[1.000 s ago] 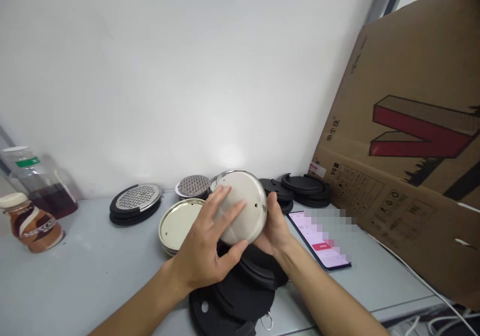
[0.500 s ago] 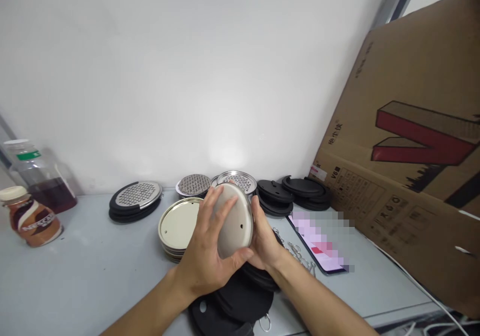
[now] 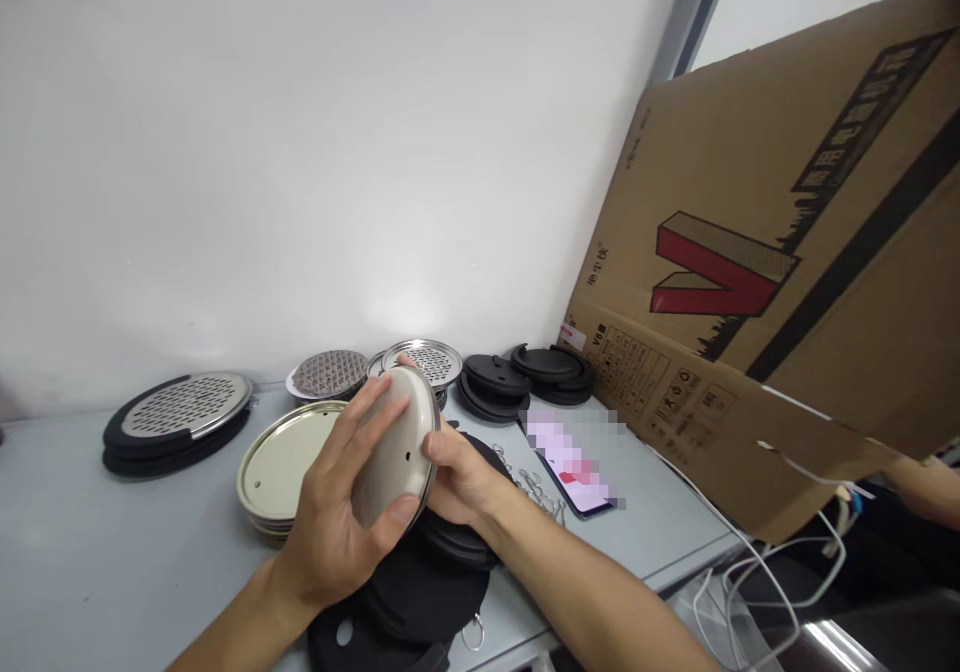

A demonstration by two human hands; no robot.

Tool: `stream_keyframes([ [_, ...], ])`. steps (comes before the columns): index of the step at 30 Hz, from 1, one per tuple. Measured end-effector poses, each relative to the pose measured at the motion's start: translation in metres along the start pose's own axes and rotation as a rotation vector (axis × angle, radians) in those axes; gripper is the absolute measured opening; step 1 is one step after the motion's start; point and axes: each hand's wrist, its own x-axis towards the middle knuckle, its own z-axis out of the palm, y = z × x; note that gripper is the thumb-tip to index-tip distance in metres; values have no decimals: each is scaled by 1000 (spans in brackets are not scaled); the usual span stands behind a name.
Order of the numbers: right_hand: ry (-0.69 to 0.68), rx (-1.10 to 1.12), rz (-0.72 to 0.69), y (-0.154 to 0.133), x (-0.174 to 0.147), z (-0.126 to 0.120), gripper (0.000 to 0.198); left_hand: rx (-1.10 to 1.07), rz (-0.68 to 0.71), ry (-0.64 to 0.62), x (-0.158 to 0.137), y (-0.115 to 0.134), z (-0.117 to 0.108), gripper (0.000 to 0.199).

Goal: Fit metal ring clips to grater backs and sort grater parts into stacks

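Observation:
Between my two hands is a round cream metal disc (image 3: 394, 452), tilted up on edge, with a small dark hole near its rim. My left hand (image 3: 337, 497) grips it from the left, fingers spread over the pale face and thumb at the lower edge. My right hand (image 3: 457, 472) holds its far side and edge; some of those fingers are hidden behind it. Left of my hands lies a stack of cream round discs (image 3: 281, 472) with raised rims. Below them are black round parts (image 3: 431, 592), partly covered by my hands and forearms.
Behind stand perforated metal grater discs (image 3: 421, 360), a black-rimmed grater (image 3: 184, 407) at left and black round parts (image 3: 551, 367) at right. Small metal rings (image 3: 536, 490) lie near a phone (image 3: 577, 472). A large cardboard box (image 3: 720, 352) leans at right, with white cables (image 3: 780, 592) below.
The view has swung right, so the table things sit further left and the bottles have left the picture. The disc is turned more edge-on, still in both hands.

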Motion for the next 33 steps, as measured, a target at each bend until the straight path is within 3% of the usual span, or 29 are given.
stream_keyframes([
  [9, 52, 22, -53, 1, 2, 0, 97, -120, -46, 30, 2, -6, 0, 58],
  [16, -28, 14, 61, -9, 2, -8, 101, -141, -84, 47, 1, -10, 2, 55],
  [28, 29, -74, -2, -1, -5, -2, 102, -252, -52, 39, 5, -5, -5, 57],
  [33, 61, -54, -20, 0, -4, 2, 101, -424, -136, 60, 5, -6, -9, 53],
])
